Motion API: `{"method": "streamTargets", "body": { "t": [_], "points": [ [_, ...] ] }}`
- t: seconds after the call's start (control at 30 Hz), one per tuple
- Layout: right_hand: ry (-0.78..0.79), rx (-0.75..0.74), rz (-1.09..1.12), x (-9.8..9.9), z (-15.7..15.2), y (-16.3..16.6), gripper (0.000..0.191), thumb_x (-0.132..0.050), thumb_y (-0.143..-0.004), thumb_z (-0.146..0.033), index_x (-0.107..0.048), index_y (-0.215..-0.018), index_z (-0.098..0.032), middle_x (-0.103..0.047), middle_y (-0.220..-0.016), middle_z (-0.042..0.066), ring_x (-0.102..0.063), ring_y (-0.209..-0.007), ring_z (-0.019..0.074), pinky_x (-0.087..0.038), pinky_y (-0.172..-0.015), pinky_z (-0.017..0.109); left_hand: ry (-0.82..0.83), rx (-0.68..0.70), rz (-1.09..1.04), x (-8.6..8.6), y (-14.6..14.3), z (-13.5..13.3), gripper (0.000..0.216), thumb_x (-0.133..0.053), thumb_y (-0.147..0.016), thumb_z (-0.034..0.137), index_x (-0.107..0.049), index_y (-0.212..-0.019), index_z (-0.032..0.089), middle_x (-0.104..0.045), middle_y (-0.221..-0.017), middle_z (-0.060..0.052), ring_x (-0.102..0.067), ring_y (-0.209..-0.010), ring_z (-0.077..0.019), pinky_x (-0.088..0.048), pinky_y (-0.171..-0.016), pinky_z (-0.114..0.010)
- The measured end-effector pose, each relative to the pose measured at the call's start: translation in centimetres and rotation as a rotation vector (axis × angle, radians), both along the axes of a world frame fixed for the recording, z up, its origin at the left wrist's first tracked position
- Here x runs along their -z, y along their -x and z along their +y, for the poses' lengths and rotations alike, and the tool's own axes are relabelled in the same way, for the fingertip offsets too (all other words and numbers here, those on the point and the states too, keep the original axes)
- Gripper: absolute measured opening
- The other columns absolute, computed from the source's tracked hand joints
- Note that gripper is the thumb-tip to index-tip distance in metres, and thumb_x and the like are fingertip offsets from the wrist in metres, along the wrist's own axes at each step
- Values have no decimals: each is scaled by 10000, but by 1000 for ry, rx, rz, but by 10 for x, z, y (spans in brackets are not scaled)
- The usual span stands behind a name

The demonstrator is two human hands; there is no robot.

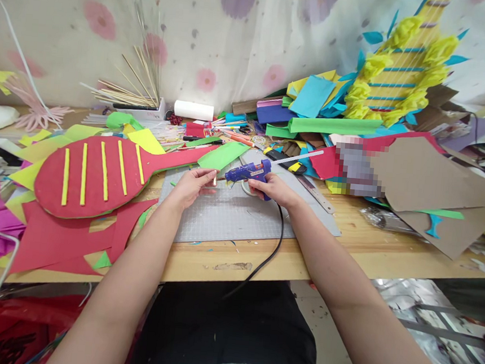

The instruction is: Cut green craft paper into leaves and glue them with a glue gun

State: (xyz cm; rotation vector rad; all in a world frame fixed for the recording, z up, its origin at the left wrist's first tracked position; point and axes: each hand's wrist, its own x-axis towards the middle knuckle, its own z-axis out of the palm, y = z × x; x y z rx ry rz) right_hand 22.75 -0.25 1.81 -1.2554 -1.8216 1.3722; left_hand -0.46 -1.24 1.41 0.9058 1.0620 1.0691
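My right hand (272,188) grips a blue hot glue gun (249,173) with a white glue stick poking out of its back; its nozzle points left. My left hand (191,186) pinches a small piece at the nozzle tip, next to the handle of a red racket-shaped cutout (94,177) with yellow strips. Both hands are over a grey cutting mat (231,212). The gun's black cord (274,247) runs off the table's front edge. A green paper piece (223,155) lies just beyond my left hand.
Red paper scraps (63,240) lie at the left front. Heaps of coloured paper (312,111), a yellow and blue craft piece (405,71) and brown cardboard (437,188) fill the right. Wooden sticks (135,90) and a white roll (193,110) stand at the back.
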Motion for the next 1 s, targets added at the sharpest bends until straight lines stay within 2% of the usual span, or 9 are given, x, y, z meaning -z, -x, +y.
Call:
{"method": "streamTargets", "body": {
  "t": [0.4,0.73,1.0],
  "points": [
    [4,60,23,4,3,-1,438,-590,-685,-602,-496,-606,-183,-468,-475,-34,-406,-457,81,-311,-480,249,-7,59,25,3,1,1,308,-753,-619,327,-697,-844,124,-550,-609,6,-509,-555,-75,-497,-524,-218],
    [-22,100,7,10,6,-3,450,-581,-685,-621,-481,-619,-187,-472,-500,-28,-416,-473,86,-327,-484,249,2,60,38,1,0,-1,327,-781,-557,377,-661,-734,129,-525,-592,17,-490,-530,-73,-483,-503,-220],
    [-42,104,-18,7,4,-3,448,-576,-675,-636,-478,-611,-204,-480,-488,-14,-427,-480,108,-347,-477,267,5,66,46,2,1,-1,311,-776,-566,373,-654,-724,134,-528,-597,12,-498,-523,-73,-485,-494,-214]
  ]
}}
